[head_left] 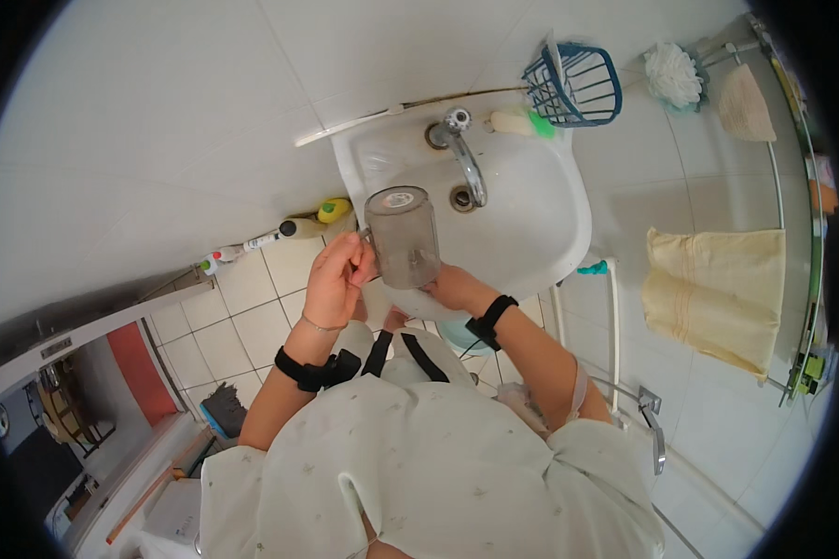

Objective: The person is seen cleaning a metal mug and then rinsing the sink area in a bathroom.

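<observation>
A see-through grey jug is held over the near left rim of the white sink. Its round base, with a pale label, points away from me and its mouth end points toward me. My left hand is closed around the handle at the jug's left side. At the lower right of the mouth end, my right hand grips the jug; its fingertips are hidden by the jug. Just beyond the jug is the chrome tap, its spout over the drain.
A blue wire basket hangs at the sink's far right corner, beside a green-capped bottle. Several bottles, one yellow, line the left wall. A yellow towel hangs on the right. A brush lies on the tiled floor.
</observation>
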Available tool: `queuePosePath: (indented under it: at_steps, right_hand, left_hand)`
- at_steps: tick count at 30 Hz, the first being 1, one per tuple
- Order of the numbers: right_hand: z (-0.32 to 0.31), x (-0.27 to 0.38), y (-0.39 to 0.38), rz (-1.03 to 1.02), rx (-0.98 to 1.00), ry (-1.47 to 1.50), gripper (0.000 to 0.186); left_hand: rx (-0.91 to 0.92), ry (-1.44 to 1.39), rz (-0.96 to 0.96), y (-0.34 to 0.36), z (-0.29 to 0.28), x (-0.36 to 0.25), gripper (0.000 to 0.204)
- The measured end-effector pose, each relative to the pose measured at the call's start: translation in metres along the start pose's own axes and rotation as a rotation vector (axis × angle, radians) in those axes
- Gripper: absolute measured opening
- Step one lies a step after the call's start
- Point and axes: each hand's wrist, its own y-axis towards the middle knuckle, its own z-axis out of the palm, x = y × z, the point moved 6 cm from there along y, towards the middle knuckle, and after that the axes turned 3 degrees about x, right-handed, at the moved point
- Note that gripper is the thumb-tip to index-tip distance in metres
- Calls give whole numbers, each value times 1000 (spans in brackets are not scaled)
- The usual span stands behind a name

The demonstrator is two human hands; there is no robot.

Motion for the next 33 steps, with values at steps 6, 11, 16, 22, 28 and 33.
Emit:
queuePosePath:
  at_steps: [6,11,16,22,28,33]
  right_hand:
    - [-20,-26,-22,104,78,-126,39]
    - [-74,-88,-37,341,-71,-620,34]
    - [-47,-93,-15,322,8,-593,29]
    - [-10,14,43,162,-180,-226,30]
    - [-44,27,97,168,-532,538,35]
    - [-61,58,82,93,-1027,599,32]
  left_hand:
    - [-58,54,66,-7,-13,-18,30]
    - [-51,11,76,-24,-32,-30,29]
    - [-86,-22,87,-36,-52,-30,29]
    - [-88,-48,113,-45,-64,-40,28]
    - [-137,-33,106,-54,-72,-58,27]
    - [-151,-22,96,-55,-87,-61,27]
